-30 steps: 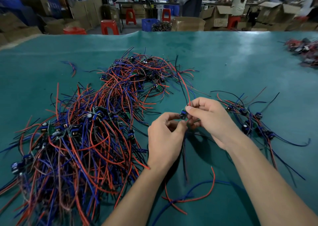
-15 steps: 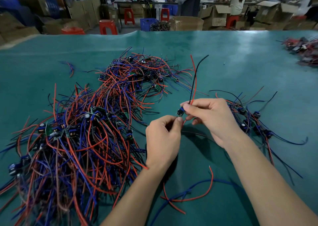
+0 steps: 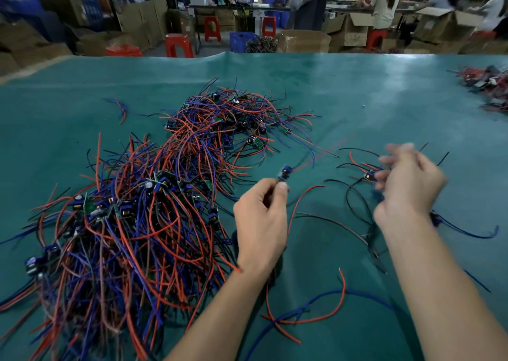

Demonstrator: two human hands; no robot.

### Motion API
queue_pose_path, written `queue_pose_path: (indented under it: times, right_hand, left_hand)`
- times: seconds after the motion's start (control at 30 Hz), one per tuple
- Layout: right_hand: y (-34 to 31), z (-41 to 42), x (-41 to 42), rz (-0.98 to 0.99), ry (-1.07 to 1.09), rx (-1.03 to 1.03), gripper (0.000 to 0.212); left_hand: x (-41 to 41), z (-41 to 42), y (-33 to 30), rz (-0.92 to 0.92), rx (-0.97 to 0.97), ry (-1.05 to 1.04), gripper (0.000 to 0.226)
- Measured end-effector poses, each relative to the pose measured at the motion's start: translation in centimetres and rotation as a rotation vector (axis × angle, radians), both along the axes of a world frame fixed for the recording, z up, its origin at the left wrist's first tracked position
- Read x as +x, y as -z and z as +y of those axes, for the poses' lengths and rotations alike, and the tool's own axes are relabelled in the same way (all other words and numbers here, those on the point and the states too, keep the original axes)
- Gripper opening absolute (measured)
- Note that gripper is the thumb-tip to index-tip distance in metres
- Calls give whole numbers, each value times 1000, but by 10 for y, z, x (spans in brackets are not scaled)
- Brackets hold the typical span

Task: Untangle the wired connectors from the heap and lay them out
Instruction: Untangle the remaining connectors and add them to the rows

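- The bench (image 3: 357, 91), covered in a teal sheet, is being used as the work surface, with cardboard boxes and red stools lying beyond its far edge.
- The heap (image 3: 132, 217) of red, blue and black wired connectors is being left spread over the left half of the bench, from the near left corner up toward the middle.
- A smaller laid-out group (image 3: 365, 184) of connectors is being kept on the bench to the right, partly hidden behind the right hand.
- The left hand (image 3: 261, 220) is being held in a closed grip, thumb and fingers pinching one connector (image 3: 284, 173) just above the bench, between the heap and the laid-out group; its wires are being blurred.
- The right hand (image 3: 406, 187) is being blurred by motion above the laid-out group; its grip cannot be told.
- A loose red wire (image 3: 324, 316) is being crossed by a blue one on the near bench between the forearms.
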State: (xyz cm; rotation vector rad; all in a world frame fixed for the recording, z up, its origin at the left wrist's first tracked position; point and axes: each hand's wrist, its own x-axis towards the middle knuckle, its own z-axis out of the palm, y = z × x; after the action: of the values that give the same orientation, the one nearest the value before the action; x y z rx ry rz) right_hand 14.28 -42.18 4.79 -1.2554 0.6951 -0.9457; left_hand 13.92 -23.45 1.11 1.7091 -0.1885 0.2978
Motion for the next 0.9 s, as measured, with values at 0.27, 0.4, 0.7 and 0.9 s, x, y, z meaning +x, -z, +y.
queue_pose_path:
  times: [0.27,0.4,0.7,0.9]
  right_hand:
    - [11,66,-2,149,-831,-384,9]
    - [0,44,-2,27,-559,-398,16]
    - [-95,57,-10,-297,-441,-273,17]
    - [-133,157,44,-32,-1027,-643,40]
  left_hand:
    - [1,-2,3,4,39,46,27]
    - [-2,-3,3,-9,127,150,28]
    - [-1,-3,5,-14,183,133,22]
    - [-3,-3,0,-5,167,109,29]
